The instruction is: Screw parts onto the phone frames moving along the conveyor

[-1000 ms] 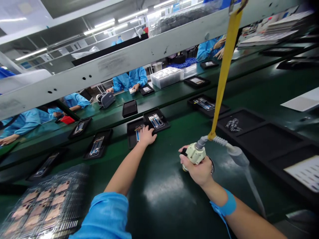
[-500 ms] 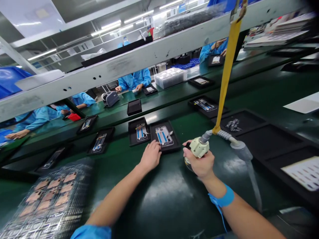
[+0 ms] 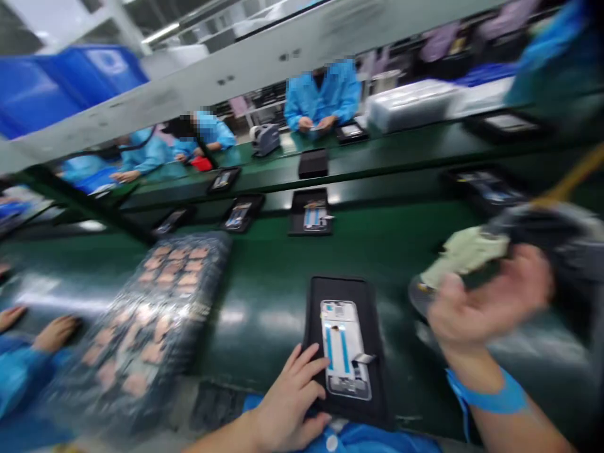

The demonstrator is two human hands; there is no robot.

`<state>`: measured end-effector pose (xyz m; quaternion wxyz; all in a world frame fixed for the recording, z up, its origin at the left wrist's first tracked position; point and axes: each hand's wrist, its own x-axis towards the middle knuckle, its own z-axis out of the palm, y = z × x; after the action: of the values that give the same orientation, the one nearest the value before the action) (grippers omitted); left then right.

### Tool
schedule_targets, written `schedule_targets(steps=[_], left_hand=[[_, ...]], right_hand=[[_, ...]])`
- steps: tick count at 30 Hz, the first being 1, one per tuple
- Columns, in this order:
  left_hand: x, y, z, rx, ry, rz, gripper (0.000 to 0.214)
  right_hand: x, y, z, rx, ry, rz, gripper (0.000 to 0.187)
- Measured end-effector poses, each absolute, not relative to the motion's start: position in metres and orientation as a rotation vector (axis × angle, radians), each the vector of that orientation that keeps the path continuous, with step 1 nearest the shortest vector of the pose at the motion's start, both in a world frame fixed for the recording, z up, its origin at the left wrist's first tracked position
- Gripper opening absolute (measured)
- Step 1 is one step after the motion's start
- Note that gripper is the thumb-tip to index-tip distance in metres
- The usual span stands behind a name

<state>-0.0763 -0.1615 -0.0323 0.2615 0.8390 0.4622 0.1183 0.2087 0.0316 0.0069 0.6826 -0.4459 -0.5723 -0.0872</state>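
Note:
Close in front of me lies a black tray holding a phone frame with two blue strips and a small loose flex tab. My left hand rests on the tray's left edge, its fingers spread and tips near the phone frame. To the right, my right hand, smeared by motion and wearing a blue wrist strap, is beside a pale green hand-held tool with a grey cable. Its fingers look apart, not wrapped round the tool. The tool's lower end is near the green bench surface.
A stack of clear plastic trays with copper-coloured parts stands at the left. Farther back, a black tray holds another phone frame. A yellow strap hangs at the right. A co-worker's hands are at the left edge; others sit across.
The tray with the phone frame has come toward me, with my left hand at its edge. My right hand has loosened from around the tool. The view has swung left.

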Motion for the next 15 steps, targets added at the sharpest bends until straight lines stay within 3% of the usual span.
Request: schedule_targets(steps=[1,3,7,10,15], left_hand=[[-0.079,-0.164,-0.03,2.249,1.255,0.371,0.035],[-0.096,-0.162,-0.019,2.235,1.33,0.503,0.045],[-0.172,-0.15,0.026,2.115,2.001,0.666,0.025],[-0.249,-0.134,0.06,1.791,2.63,0.469,0.024],[-0.35,-0.095,0.086,1.555,2.836,0.252,0.028]], right_hand=[[0.203,0.027,0.006,-0.86,-1.281,-0.343,0.061],[0.189,0.021,-0.001,-0.734,-1.524,-0.251,0.053],[0.162,0.02,-0.031,-0.691,-2.11,0.268,0.021],[0.152,0.029,-0.056,-0.783,-2.194,0.351,0.028],[0.152,0.041,-0.081,-0.858,-2.258,0.416,0.041]])
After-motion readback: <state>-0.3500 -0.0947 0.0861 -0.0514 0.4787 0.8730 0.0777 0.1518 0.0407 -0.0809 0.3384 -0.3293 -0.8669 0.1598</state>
